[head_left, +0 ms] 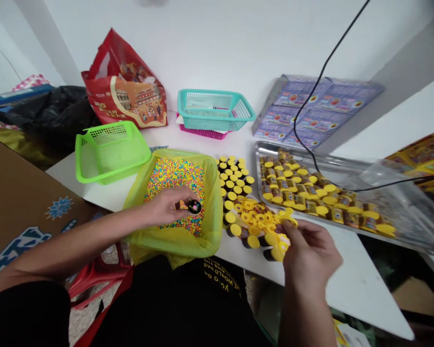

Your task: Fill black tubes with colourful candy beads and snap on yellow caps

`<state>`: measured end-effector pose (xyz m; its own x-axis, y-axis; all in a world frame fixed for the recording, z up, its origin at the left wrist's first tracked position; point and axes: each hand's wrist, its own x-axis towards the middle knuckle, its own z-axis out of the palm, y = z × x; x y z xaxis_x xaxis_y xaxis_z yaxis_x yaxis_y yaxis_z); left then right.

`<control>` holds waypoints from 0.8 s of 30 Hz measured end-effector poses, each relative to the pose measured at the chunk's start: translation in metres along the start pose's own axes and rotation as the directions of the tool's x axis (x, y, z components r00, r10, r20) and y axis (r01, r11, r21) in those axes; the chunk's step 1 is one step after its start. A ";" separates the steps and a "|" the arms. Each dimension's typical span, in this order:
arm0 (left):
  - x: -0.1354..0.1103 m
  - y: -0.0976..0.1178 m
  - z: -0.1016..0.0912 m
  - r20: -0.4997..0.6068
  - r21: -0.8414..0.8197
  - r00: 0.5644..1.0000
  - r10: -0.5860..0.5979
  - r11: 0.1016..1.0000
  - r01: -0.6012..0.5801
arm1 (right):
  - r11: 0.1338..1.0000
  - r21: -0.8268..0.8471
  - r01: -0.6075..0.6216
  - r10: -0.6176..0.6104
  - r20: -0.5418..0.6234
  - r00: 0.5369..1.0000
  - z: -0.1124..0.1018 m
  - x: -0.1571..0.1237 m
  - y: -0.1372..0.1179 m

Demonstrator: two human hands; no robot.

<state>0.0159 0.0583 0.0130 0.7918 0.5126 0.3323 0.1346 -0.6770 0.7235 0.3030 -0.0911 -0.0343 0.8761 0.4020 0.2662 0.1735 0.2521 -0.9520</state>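
Well to the right of the left fingers (184, 193), which grip a dark cup (194, 206) mouth-up over coloured beads (173, 174), the right fingers (292, 236) pinch a yellow piece (289, 219) near yellow rings (255, 214).

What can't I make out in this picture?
All in the head view:
Black cup: partly hidden by the left hand.
Yellow piece: full shape, partly covered by the right hand.
Yellow-lined tub: its bottom, buried under coloured beads.
Purple boxes: small print, too blurred.
Black cable: both ends, cut off by the picture's edges.
Brown box: cut off at left.
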 end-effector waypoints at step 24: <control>0.015 -0.027 0.011 0.215 0.729 0.888 -0.407 0.671 0.131 | 0.997 -0.039 -0.063 0.074 0.540 0.838 0.066 -0.057 -0.006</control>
<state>0.0310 0.0790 -0.0083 0.7763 0.6170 -0.1292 0.6287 -0.7727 0.0879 0.2224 -0.0580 -0.0337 0.5040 0.8314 0.2341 0.1349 0.1920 -0.9721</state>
